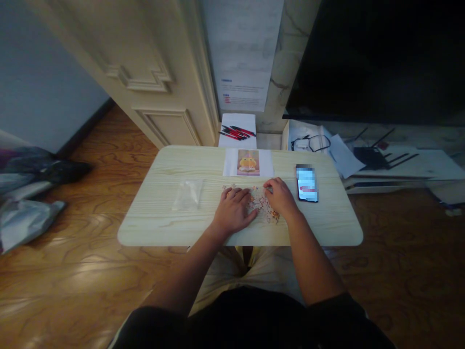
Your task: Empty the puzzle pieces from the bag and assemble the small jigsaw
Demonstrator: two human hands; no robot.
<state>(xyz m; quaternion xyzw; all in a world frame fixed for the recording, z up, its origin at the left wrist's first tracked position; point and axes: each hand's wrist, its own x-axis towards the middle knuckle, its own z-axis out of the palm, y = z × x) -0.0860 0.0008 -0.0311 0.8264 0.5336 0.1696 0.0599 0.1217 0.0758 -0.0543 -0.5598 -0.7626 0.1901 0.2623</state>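
A loose spread of small puzzle pieces (262, 204), mostly pale pink with some orange, lies on the light wooden table (152, 213). My left hand (233, 209) rests palm down at the left side of the pieces, thumb apart from the fingers, and covers some of them. At their right side is my right hand (282, 198), with thumb and fingertips pinched together; whatever is between them is too small to make out. Just beyond the hands lies a white sheet with a printed picture (248, 163) of an orange-yellow cartoon figure.
A clear plastic bag (188, 195) lies on the table's left half, and a lit phone (307, 183) on the right. Behind the table, several red and black pens (237, 133) lie on a white surface. A black router (370, 158) stands on the shelf at right.
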